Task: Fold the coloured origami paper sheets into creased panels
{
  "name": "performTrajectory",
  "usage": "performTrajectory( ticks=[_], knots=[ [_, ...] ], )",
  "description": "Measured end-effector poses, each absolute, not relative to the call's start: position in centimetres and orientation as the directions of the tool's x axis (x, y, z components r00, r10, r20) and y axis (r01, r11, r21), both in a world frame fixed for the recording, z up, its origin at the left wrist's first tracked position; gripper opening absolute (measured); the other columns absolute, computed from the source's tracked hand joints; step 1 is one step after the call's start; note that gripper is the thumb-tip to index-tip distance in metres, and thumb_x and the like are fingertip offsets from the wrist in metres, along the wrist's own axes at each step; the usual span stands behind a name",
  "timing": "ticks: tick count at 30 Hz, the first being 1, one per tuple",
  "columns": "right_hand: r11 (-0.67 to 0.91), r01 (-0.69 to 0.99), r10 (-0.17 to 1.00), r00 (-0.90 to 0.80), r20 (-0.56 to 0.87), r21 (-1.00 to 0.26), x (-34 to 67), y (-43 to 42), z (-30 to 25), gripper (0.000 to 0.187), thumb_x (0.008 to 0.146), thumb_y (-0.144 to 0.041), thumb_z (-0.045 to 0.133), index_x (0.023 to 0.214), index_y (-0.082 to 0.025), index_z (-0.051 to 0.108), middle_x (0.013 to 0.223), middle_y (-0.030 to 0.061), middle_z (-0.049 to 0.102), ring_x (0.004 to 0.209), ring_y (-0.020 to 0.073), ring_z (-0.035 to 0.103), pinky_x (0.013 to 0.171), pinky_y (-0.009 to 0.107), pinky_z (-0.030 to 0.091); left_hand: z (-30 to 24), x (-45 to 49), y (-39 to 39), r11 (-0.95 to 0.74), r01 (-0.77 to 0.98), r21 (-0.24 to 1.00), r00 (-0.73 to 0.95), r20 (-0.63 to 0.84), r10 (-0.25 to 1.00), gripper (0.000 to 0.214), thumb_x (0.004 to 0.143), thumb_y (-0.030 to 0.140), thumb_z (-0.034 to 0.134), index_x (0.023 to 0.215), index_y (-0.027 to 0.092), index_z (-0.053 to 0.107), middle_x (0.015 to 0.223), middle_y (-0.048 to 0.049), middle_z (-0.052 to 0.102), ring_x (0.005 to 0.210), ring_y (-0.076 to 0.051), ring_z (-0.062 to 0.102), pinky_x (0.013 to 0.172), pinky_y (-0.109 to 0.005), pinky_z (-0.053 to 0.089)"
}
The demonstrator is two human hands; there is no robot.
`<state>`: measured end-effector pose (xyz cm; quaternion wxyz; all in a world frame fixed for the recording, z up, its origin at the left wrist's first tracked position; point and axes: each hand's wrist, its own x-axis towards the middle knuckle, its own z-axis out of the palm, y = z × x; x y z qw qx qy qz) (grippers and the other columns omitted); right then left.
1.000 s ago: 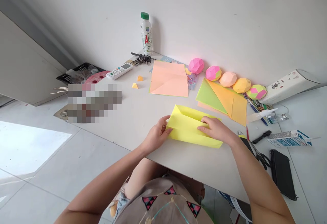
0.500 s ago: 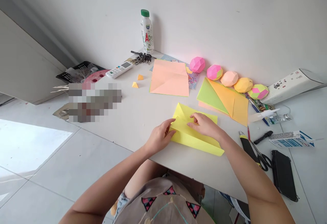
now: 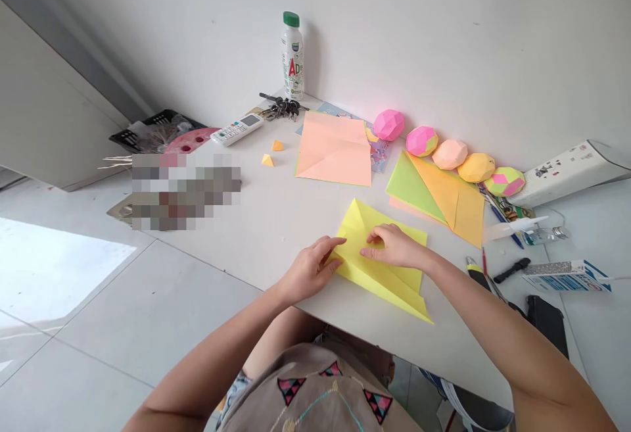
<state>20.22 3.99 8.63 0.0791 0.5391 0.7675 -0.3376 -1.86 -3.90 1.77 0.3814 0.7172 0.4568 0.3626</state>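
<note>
I have the yellow sheet (image 3: 379,281) on the counter (image 3: 261,241), near its front edge, folded long side slanting from far left to near right. Both forearms (image 3: 231,333) reach inward; my left hand (image 3: 310,271) touches its left side, though I cannot tell if it grips, and my right hand (image 3: 398,246) curls loosely above its middle, thumb and forefinger parted.

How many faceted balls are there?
5, in a row near the wall, left to right: pink ball, pink-yellow ball, peach ball, orange ball, green-pink ball.
</note>
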Motion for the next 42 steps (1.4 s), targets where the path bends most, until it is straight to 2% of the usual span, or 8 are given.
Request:
performTrajectory(
  ticks=[7,11,17,22,27,34,38,42],
  knots=[
    [0.302,0.861,0.814,-0.456,-0.359,-0.410,20.6,1.6,7.6,0.043,0.077,-0.058,0.061,0.100,-0.021,0.061,0.110,0.0107,0.057,0.115,0.0302,0.046,0.096,0.048,0.039,1.8,-4.1,-6.4,-0.491,0.326,0.808,0.490,0.300,0.819,0.050,0.091,0.031,0.053,0.137,0.021,0.035,0.114,-0.0103,0.062,0.101,-0.021,0.061,0.086,-0.035,0.050],
    [0.313,0.810,0.806,-0.503,-0.312,-0.495,22.0,-0.1,7.9,0.040,0.079,-0.060,0.060,0.094,-0.023,0.063,0.117,0.0097,0.054,0.121,0.0293,0.044,0.101,0.048,0.039,1.5,-4.2,-6.8,-0.550,0.376,0.746,0.492,0.342,0.800,0.044,0.095,0.025,0.046,0.137,0.021,0.036,0.101,-0.0080,0.066,0.090,-0.019,0.063,0.079,-0.035,0.051],
    [-0.150,0.663,0.891,-0.231,-0.391,-0.733,27.0,-4.9,8.6,0.055,0.077,-0.063,0.061,0.114,-0.022,0.061,0.116,0.0124,0.063,0.109,0.0298,0.059,0.090,0.042,0.050,1.1,-3.8,-6.6,-0.503,0.465,0.729,0.348,0.372,0.861,0.037,0.098,0.029,0.040,0.134,0.021,0.039,0.074,0.0011,0.058,0.060,-0.011,0.055,0.057,-0.023,0.047],
    [-0.442,0.341,0.891,0.057,-0.451,-0.830,27.7,-9.7,7.0,0.066,0.067,-0.057,0.074,0.119,-0.020,0.054,0.106,0.0133,0.069,0.094,0.0291,0.067,0.073,0.037,0.057,0.9,-2.9,-6.7,-0.517,0.532,0.671,0.303,0.420,0.856,0.034,0.099,0.026,0.038,0.132,0.021,0.040,0.078,-0.0005,0.060,0.060,-0.011,0.055,0.058,-0.023,0.046],
    [-0.205,0.347,0.951,0.293,-0.101,-0.915,25.0,-11.4,4.7,0.061,0.077,-0.050,0.068,0.127,-0.023,0.046,0.114,0.0119,0.066,0.097,0.0248,0.065,0.076,0.034,0.056,0.8,-1.9,-6.6,-0.484,0.615,0.622,0.256,0.423,0.869,0.033,0.097,0.020,0.037,0.129,0.018,0.044,0.078,-0.0014,0.057,0.060,-0.013,0.052,0.056,-0.024,0.045],
    [0.068,0.809,0.960,0.106,0.258,-0.583,24.1,-11.1,3.6,0.027,0.090,-0.036,0.049,0.105,-0.020,0.064,0.092,0.0105,0.065,0.084,0.0225,0.063,0.069,0.034,0.053,0.6,-0.4,-6.9,-0.439,0.721,0.536,0.176,0.471,0.864,0.032,0.093,0.009,0.036,0.119,0.020,0.053,0.092,-0.0079,0.059,0.080,-0.019,0.060,0.069,-0.034,0.052],
    [0.152,0.862,0.951,0.005,0.309,-0.484,24.1,-11.0,3.3,0.030,0.093,-0.031,0.043,0.106,-0.020,0.067,0.076,0.0055,0.056,0.063,0.0166,0.057,0.053,0.028,0.048,0.9,0.8,-8.4,-0.516,0.748,0.418,0.243,0.551,0.798,0.034,0.089,0.003,0.039,0.117,0.016,0.054,0.120,-0.0169,0.057,0.125,-0.032,0.047,0.093,-0.050,0.046],
    [0.193,0.877,0.956,-0.067,0.285,-0.440,24.2,-11.0,3.1,0.029,0.094,-0.026,0.042,0.112,-0.021,0.065,0.083,0.0068,0.057,0.072,0.0178,0.060,0.059,0.028,0.050,0.8,2.0,-9.9,-0.687,0.684,0.245,0.525,0.488,0.697,0.030,0.094,0.023,0.045,0.117,0.008,0.056,0.131,-0.0184,0.054,0.132,-0.032,0.041,0.109,-0.047,0.034]
  ],
)
